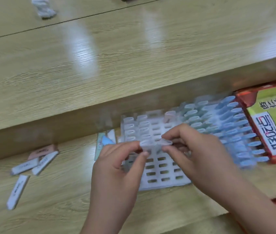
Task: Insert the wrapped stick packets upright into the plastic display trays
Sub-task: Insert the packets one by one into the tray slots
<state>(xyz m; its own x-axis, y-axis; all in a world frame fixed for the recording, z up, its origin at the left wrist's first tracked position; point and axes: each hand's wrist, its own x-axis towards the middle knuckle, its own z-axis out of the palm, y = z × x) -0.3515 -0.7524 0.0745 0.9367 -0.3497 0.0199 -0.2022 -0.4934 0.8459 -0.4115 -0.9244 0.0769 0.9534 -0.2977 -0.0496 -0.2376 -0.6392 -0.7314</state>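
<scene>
Wrapped packet (165, 142) held over the middle rows of the white tray (164, 183). The right hand (196, 149) pinches its right end and the left hand (117, 162) pinches its left end. The blue-filled tray (235, 129) sits just right, and loose packets (32, 162) lie well left on the wooden surface (58, 191).

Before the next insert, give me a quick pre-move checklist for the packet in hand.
1. Packet pinched by right hand: ok.
2. Packet upright over a slot: cannot tell, blurred.
3. Empty slots free in white tray: ok.
4. Left hand steadying the tray: cannot tell.
5. Loose packets in supply, lying to the left: ok.
</scene>
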